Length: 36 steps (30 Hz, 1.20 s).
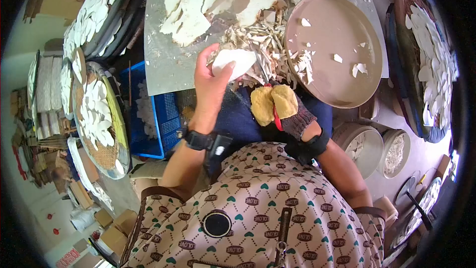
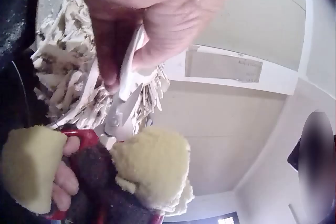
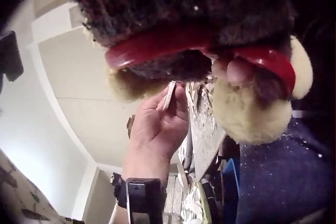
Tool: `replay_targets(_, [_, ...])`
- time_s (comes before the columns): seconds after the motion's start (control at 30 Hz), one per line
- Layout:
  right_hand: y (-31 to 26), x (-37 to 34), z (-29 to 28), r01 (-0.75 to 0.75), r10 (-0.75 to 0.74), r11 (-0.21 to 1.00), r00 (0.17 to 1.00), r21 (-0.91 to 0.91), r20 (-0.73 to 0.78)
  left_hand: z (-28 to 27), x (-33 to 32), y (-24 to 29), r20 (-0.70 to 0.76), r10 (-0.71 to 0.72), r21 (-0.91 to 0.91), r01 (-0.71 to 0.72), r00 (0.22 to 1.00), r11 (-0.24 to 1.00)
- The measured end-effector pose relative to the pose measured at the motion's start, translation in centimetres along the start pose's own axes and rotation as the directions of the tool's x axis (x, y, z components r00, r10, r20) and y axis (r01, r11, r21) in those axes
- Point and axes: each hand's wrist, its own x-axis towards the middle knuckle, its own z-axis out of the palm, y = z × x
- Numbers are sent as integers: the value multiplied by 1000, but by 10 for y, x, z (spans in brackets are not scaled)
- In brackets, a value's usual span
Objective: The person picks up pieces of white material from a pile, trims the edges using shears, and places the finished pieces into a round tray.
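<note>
My bare left hand (image 1: 209, 83) pinches a thin, flat white slice (image 1: 237, 63) between thumb and fingers, above the front of the metal table. My right hand (image 1: 300, 120), in a dark knit glove with some fingertips bare, grips scissors with red handles (image 1: 278, 120). Yellow sponge padding (image 1: 262, 105) is wrapped about the handles. In the left wrist view the metal scissor blades (image 2: 116, 120) are right at the lower edge of the slice (image 2: 127, 71). Part of the blades is hidden behind the slice.
A heap of white offcuts (image 1: 255, 39) lies behind the hands. Larger brown-edged sheets (image 1: 191, 12) spread farther back. On the right sits a round tray (image 1: 342, 34) with a few scraps. A blue crate (image 1: 157, 124) stands left of the legs; racks of white slices (image 1: 96, 114) flank both sides.
</note>
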Motion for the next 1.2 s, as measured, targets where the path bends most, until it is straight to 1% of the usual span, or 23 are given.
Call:
replay_targets(0.03, [-10, 0, 1, -60, 60, 994, 998, 96, -4, 7, 0, -5, -88, 62, -35, -65, 994, 997])
replay_targets(0.07, [-12, -2, 5, -60, 61, 994, 998, 87, -7, 11, 0, -9, -178, 118, -65, -131, 977, 989])
replay_targets(0.1, [-12, -4, 9, -61, 62, 995, 998, 77, -10, 9, -6, -8, -193, 107, -98, -127, 975, 987])
replay_targets(0.13, [-3, -4, 9, 9, -9, 999, 1000, -42, -10, 9, -5, -11, -207, 104, -131, -132, 973, 982])
replay_targets(0.17, [2, -5, 7, 28, -28, 994, 1000, -104, 1, 10, -3, -12, -219, 101, -164, -139, 970, 977])
replay_targets(0.2, [4, -5, 6, 49, -47, 985, 999, -165, 13, 9, -4, -10, -204, 90, -159, -123, 975, 980])
replay_targets(0.23, [6, -4, 3, 18, -13, 985, 999, -172, 29, 9, -3, -7, -188, 79, -155, -109, 979, 982])
replay_targets(0.3, [5, -7, 1, -15, 19, 993, 1000, -116, 25, 7, -1, -3, -132, 50, -129, -67, 990, 989])
replay_targets(0.33, [0, -11, 2, -21, 21, 999, 1000, -49, 5, 4, 1, -1, -92, 26, -104, -36, 995, 994])
replay_targets(0.4, [-3, -13, 2, -16, 16, 1000, 1000, 9, 11, 1, 6, 2, -35, -14, -72, 12, 999, 997])
replay_targets(0.43, [-2, -14, 0, -13, 13, 1000, 999, 1, 37, 0, 7, 3, -18, -34, -67, 33, 999, 997])
replay_targets(0.5, [-6, -14, 2, -72, 65, 993, 995, 95, 75, -2, 9, 3, 7, -62, -65, 62, 998, 996])
replay_targets(0.57, [-18, -18, 0, -201, 176, 939, 978, 280, 112, -3, 10, -1, 25, -76, -83, 77, 997, 994])
replay_targets(0.67, [-30, -18, -2, -225, 195, 949, 969, 222, 149, -3, 9, -2, 22, -60, -73, 61, 998, 995])
replay_targets(0.73, [-27, -20, 4, -214, 177, 894, 976, 393, 128, -1, 9, 2, 27, -55, -91, 57, 998, 994])
replay_targets(0.8, [-17, -18, 6, -72, 59, 971, 996, 226, 63, 4, 7, 9, 74, -77, -82, 83, 994, 993])
replay_targets(0.83, [-13, -13, 6, 61, -60, 997, 997, -43, 41, 7, 4, 15, 118, -105, -62, 113, 987, 992])
replay_targets(0.9, [-14, -14, 7, 53, -53, 998, 999, -18, -9, 9, 2, 17, 168, -142, -39, 150, 976, 988])
replay_targets(0.93, [-23, -15, 8, -70, 81, 958, 996, 279, -29, 9, 2, 16, 172, -146, -38, 155, 974, 987])
replay_targets(1.0, [-30, -17, 9, -146, 175, 869, 984, 473, -18, 8, 4, 17, 187, -160, -16, 166, 969, 986])
replay_targets(1.07, [-30, -22, 6, -91, 105, 949, 994, 304, -31, 6, 5, 17, 211, -184, 23, 183, 960, 983])
replay_targets(1.17, [-57, -23, 8, -32, 45, 946, 998, 324, -34, 8, 5, 17, 232, -186, 21, 186, 955, 982])
replay_targets(1.2, [-39, -23, 8, 10, 8, 934, 999, 358, -49, 8, 5, 16, 232, -179, 41, 174, 956, 984])
